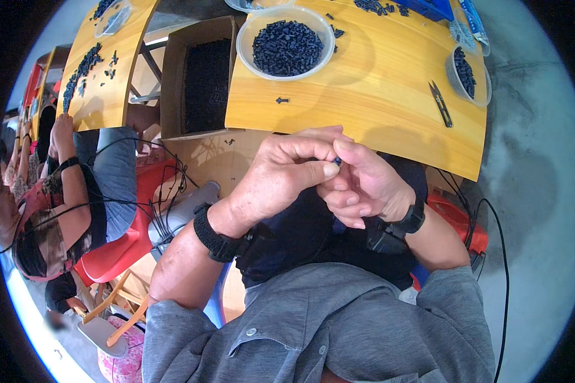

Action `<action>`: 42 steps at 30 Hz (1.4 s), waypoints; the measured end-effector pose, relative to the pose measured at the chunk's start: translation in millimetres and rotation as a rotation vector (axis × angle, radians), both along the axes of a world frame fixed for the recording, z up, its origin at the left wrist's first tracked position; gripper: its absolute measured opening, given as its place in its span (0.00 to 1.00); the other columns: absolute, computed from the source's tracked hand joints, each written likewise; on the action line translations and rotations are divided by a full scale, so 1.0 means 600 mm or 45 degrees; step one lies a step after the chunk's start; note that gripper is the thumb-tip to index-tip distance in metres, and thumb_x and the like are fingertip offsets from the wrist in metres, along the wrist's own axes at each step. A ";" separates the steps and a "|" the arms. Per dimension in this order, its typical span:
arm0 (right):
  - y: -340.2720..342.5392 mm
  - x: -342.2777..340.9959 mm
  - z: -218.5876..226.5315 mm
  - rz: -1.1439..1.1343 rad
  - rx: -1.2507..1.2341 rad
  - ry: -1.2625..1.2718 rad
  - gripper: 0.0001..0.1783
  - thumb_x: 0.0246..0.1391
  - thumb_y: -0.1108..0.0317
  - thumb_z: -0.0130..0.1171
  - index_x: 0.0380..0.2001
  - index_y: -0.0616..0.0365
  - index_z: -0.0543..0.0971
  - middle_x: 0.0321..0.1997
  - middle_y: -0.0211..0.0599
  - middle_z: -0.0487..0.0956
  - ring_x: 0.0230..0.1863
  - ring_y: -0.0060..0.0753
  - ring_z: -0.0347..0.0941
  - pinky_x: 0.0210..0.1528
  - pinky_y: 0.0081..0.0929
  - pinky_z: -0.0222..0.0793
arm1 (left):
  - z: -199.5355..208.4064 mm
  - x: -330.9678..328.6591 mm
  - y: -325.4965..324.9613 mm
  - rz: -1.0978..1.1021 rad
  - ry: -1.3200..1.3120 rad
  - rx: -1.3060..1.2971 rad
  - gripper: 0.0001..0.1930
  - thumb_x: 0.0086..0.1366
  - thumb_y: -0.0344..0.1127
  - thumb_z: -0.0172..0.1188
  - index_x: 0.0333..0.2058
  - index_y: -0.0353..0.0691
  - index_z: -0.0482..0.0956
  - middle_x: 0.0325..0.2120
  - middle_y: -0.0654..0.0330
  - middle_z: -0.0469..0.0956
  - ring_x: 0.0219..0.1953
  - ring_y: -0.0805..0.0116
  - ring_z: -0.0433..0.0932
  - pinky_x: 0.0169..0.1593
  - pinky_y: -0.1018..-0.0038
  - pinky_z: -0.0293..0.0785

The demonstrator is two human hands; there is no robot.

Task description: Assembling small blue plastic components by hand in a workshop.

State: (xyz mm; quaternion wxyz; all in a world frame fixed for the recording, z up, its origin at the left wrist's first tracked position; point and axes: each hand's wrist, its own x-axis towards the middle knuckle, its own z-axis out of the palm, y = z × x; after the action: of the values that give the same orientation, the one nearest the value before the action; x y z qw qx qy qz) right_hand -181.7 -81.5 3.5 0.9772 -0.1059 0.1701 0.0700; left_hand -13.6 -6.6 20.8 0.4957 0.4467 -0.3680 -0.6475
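Note:
My left hand (276,167) and my right hand (372,180) meet in front of the table's near edge. Between their fingertips is a small dark part (337,161), mostly covered by the thumbs and fingers, so its shape does not show. Thumb and forefinger of the left hand pinch it from one side. The right hand's thumb and curled fingers close on it from the other. A single small black plastic piece (282,100) lies on the table beyond my left hand. Thread snips (440,105) rest on the wood to the right.
On the yellow wooden table (390,83) stand a white bowl (239,48) of black pieces and a clear tub (487,89) at the right edge. A blue bin (428,7) sits at the back. A cardboard box (172,96) stands left. Another person's arm (75,191) reaches a neighbouring table.

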 end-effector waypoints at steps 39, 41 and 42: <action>-0.341 -0.166 0.034 -0.380 -3.054 1.696 0.15 0.53 0.60 0.53 0.27 0.63 0.76 0.29 0.55 0.77 0.33 0.55 0.75 0.36 0.44 0.69 | -0.040 0.017 0.003 -0.295 -0.807 0.067 0.18 0.54 0.28 0.64 0.45 0.33 0.75 0.45 0.53 0.75 0.44 0.65 0.75 0.47 0.73 0.71; -0.343 -0.126 0.018 -0.548 -3.153 1.420 0.12 0.53 0.63 0.53 0.28 0.62 0.77 0.30 0.54 0.77 0.34 0.54 0.75 0.36 0.44 0.70 | -0.041 0.020 0.005 -0.309 -0.810 0.052 0.18 0.54 0.28 0.64 0.45 0.33 0.76 0.46 0.52 0.75 0.46 0.63 0.74 0.49 0.72 0.71; -0.351 -0.105 0.010 -0.515 -3.146 1.271 0.09 0.52 0.66 0.52 0.28 0.61 0.77 0.31 0.53 0.78 0.35 0.54 0.75 0.36 0.44 0.70 | -0.041 0.020 0.005 -0.331 -0.807 0.028 0.19 0.53 0.28 0.64 0.45 0.33 0.76 0.48 0.51 0.74 0.48 0.61 0.74 0.51 0.71 0.70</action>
State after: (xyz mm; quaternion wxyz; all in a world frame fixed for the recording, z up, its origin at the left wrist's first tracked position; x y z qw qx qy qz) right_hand -244.8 -292.2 9.4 0.0704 -0.8468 0.4688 -0.2413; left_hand -1.7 -3.9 -3.8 0.2652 0.5804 -0.5506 -0.5382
